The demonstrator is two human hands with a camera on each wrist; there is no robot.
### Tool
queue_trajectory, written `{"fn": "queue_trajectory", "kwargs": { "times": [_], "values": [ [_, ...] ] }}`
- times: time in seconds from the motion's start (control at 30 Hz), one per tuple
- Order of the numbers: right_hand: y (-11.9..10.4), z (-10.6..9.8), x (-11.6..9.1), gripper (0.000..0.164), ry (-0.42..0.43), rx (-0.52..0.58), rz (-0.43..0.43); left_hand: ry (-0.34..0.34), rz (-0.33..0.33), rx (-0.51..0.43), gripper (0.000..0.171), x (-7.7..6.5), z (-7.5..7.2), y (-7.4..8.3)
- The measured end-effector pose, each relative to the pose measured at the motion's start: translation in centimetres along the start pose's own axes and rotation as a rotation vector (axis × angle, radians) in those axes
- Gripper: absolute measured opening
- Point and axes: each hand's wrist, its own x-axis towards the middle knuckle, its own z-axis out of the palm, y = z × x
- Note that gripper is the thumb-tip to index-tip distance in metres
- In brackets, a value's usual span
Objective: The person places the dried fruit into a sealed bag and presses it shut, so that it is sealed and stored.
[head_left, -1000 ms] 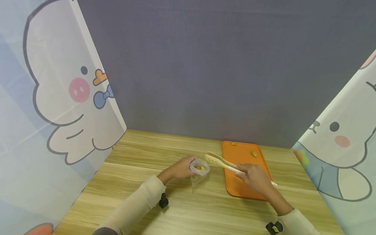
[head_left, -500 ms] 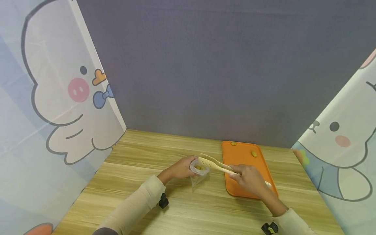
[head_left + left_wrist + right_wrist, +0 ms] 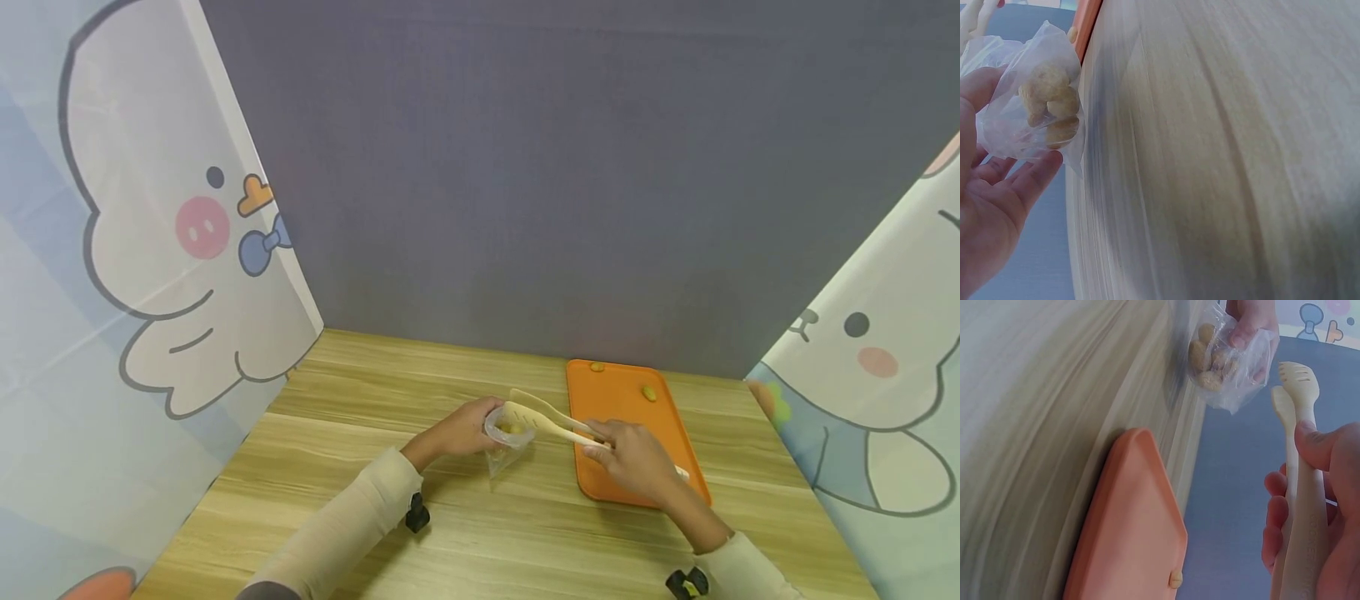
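My left hand (image 3: 467,427) grips a clear plastic bag (image 3: 504,461) by its side, its mouth spread toward the head camera. Several small yellow-brown food pieces (image 3: 1054,100) lie inside the bag; their exact kind cannot be told. My right hand (image 3: 641,462) holds cream-coloured tongs (image 3: 553,426) around the handle, thumb on one arm and fingers on the other. In the head view the slotted tips overlap the bag's mouth. The right wrist view shows the tips slightly apart with nothing between them.
An orange tray (image 3: 613,387) lies on the wood-grain table (image 3: 420,542) under and beyond the right hand. Two food pieces rest on it, one piece (image 3: 597,367) by the far edge and another piece (image 3: 649,393) nearer the right. A grey partition (image 3: 510,208) stands behind.
The right hand has carried the tongs leftward from beside the bag to over its mouth, then nearly stopped. My left hand and the bag have stayed in place.
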Motion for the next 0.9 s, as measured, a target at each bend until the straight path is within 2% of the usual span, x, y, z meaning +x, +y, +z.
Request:
{"fn": "queue_trajectory", "kwargs": {
  "times": [0.27, 0.4, 0.53, 0.7, 0.9],
  "values": [
    [0.9, -0.8, 0.8, 0.051, 0.037, -0.013, 0.023, 0.019, 0.022, 0.017, 0.061, 0.1, 0.1, -0.2],
    [1.7, -1.5, 1.4, 0.051, 0.034, -0.008, 0.063, 0.014, 0.016, 0.006, 0.060, -0.1, 0.0, -0.2],
    [3.0, -1.8, 1.9, 0.050, 0.050, -0.031, 0.091, 0.011, 0.009, -0.010, 0.060, -0.2, -0.1, -0.1],
    [5.0, -1.6, 2.2, 0.048, 0.096, -0.101, 0.081, 0.022, 0.000, 0.009, 0.062, -0.2, -0.1, -0.1],
    [6.7, -1.6, 2.3, 0.050, 0.074, -0.125, 0.145, 0.022, 0.003, 0.020, 0.062, -0.3, -0.1, -0.2]
  ]
}}
